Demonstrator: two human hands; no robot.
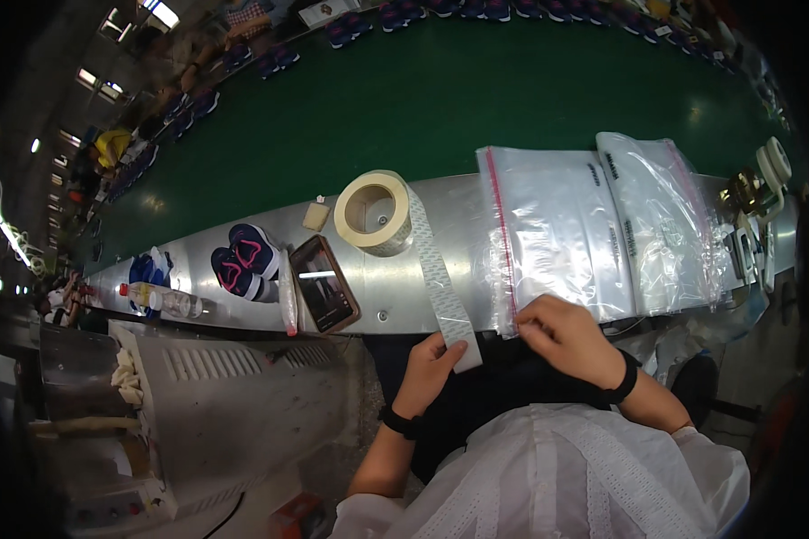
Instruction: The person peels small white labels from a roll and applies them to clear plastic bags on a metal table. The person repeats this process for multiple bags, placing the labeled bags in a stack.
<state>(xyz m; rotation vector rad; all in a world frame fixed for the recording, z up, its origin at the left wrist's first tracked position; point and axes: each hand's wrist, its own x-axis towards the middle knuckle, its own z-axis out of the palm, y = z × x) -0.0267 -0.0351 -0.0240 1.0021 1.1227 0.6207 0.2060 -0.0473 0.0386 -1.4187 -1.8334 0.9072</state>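
Note:
My left hand (429, 370) is closed on the loose end of a white label strip (436, 278), thumb on top. The strip runs back to a wide cream label roll (373, 214) lying on the metal ledge. My right hand (566, 337) is over the near left corner of a stack of clear plastic bags (557, 238) with a pink-red strip along one edge. Its fingers are curled and pinched together at that corner; what is between the fingertips is too small to make out. A second pile of clear bags (661, 225) overlaps the stack on the right.
Left of the roll lie a phone (326, 286) in a brown case, a pair of navy and pink shoes (245, 260) and a clear bottle (175, 302). A tape dispenser (768, 184) stands far right. Beyond the metal ledge (404, 305) runs a green belt (476, 99) edged with shoes.

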